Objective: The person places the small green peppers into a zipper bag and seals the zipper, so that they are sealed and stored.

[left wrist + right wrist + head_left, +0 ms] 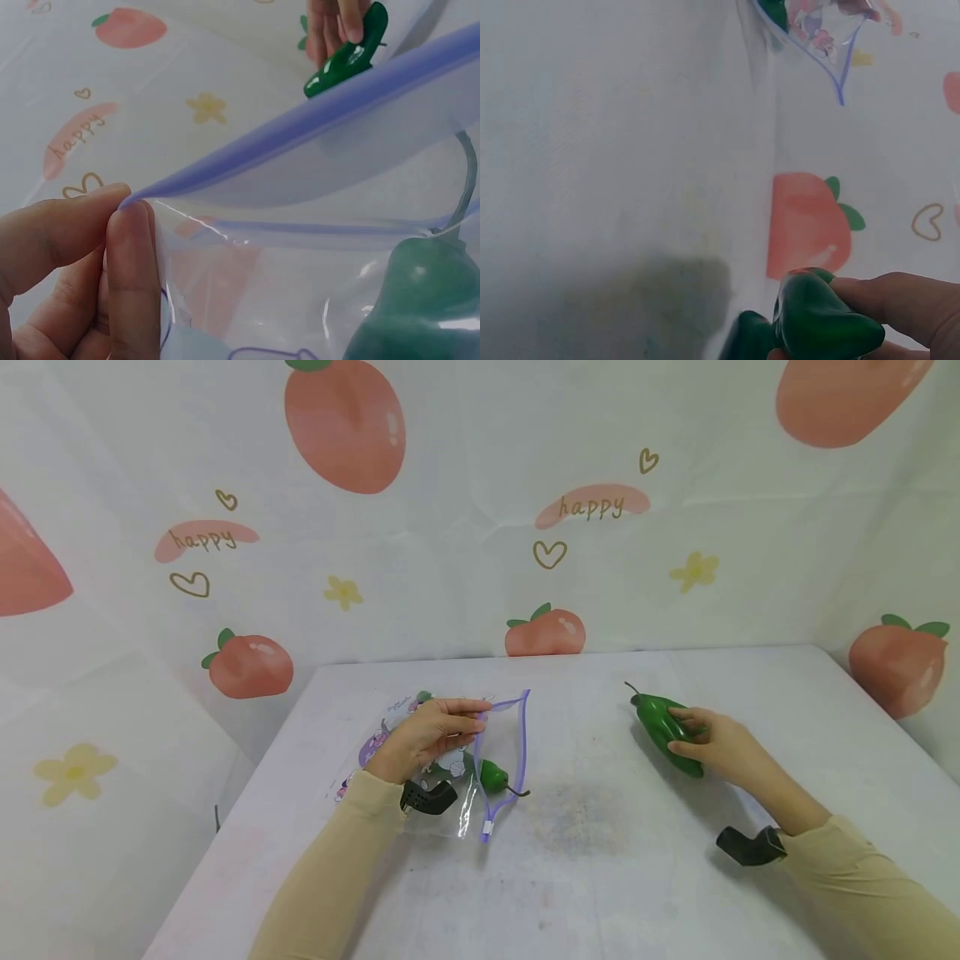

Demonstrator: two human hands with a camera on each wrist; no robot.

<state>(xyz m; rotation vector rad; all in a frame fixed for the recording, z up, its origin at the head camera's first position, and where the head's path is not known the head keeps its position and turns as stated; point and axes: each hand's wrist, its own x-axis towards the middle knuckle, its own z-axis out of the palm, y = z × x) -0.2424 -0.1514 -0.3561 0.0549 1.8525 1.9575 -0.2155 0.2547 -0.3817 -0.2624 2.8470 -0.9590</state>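
Observation:
On the left of the head view stands a clear zip bag with a purple-edged mouth and a white slider. My left hand pinches the rim of its mouth between thumb and fingers, and the mouth gapes open. Inside the bag lies a green pepper, its thin stem poking out past the rim; it looks large and shiny in the left wrist view. Over on the right, my right hand grips another long, glossy green pepper above the table, stem pointing away from me.
A white table with faint smudges spreads under both hands. Behind it hangs a white cloth backdrop printed with peaches, hearts and flowers. Black wrist mounts sit at both cuffs.

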